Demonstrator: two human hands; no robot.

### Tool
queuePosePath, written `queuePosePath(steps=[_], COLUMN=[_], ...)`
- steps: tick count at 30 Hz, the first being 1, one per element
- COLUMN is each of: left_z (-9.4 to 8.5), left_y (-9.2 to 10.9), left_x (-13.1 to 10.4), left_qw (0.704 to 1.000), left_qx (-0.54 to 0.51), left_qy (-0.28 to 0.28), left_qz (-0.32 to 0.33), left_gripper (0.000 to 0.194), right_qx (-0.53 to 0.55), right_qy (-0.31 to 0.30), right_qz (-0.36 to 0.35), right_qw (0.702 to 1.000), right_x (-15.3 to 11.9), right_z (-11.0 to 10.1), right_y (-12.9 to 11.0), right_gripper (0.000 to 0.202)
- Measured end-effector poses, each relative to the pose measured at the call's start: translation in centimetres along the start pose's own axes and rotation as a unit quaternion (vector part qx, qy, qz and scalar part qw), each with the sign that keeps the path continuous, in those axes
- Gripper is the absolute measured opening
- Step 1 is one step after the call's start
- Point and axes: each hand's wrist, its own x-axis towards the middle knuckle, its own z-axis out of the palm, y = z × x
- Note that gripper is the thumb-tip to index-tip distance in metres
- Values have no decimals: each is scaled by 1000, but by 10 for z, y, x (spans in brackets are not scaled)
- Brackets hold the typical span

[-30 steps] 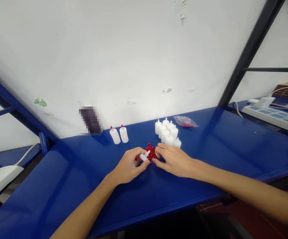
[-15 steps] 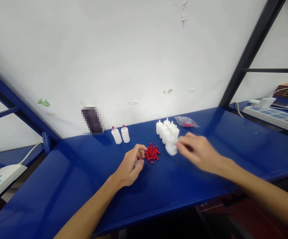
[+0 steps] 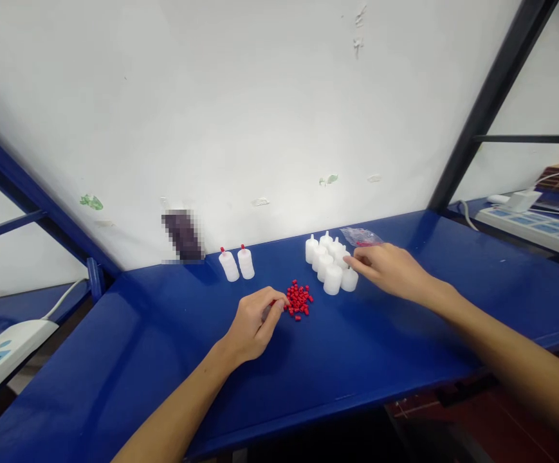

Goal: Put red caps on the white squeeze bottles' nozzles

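My left hand [image 3: 257, 321] is closed in a pinch at the left edge of a loose pile of small red caps [image 3: 300, 297], with a bit of red showing between its fingers. My right hand [image 3: 388, 270] is closed, its fingertips at the nozzle of a white squeeze bottle [image 3: 349, 280] at the near right of a cluster. The other white bottles [image 3: 325, 265] in that cluster stand upright, close together, with bare nozzles. Further left, two white bottles [image 3: 237, 264] with red caps on their tips stand side by side.
A clear plastic bag [image 3: 360, 236] with red pieces lies behind the cluster on the blue table [image 3: 163, 354]. The white wall [image 3: 260, 116] rises behind. Power strips [image 3: 11, 350] sit at far left and right, beyond slanted metal posts [image 3: 476, 116].
My right hand has moved up and slightly back, and the bottles at the cluster's near end now show clearly. My left fingers have closed together by the red caps.
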Motion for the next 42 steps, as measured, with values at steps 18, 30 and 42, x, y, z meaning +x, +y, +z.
queuePosePath(steps=[18,30,42], left_z=[11,8,-4], left_y=[-1,-4,20], left_x=[-1,5,13], left_qw=[992,978,982], left_qx=[91,196,-94], left_qy=[-11,-62,-160], left_qz=[87,33,-35], left_gripper=[68,10,28], right_qx=[170,217,246], right_qy=[-99,-78,6], right_qz=[-204,-199,-360], right_qw=[959,952,900], right_x=[-22,-21,-20], right_z=[26,32,34], right_y=[-109,-96,-94], right_gripper=[30,33,34])
